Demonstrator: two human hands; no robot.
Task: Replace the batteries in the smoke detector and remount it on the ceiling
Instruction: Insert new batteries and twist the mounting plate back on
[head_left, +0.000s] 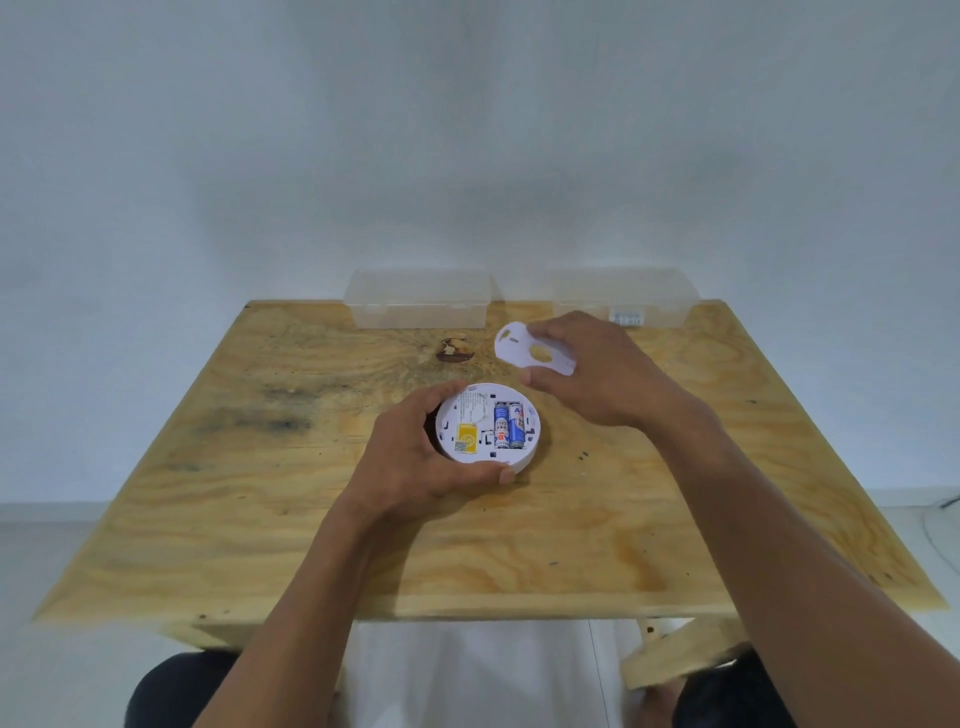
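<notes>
The left hand (415, 462) curls round the detector (488, 423), thumb along its near rim and fingers over the far-left rim, holding it on the table (260, 519) about midway across, a little toward the far edge. The detector lies back-up, white and round, with two blue batteries (508, 425) side by side in its bay and a yellow label (466, 435) beside them. The right hand (597, 374) pinches a white plate (524, 349) with a round hole, tilted, just beyond the detector. Two clear boxes (418, 297) stand along the far edge.
</notes>
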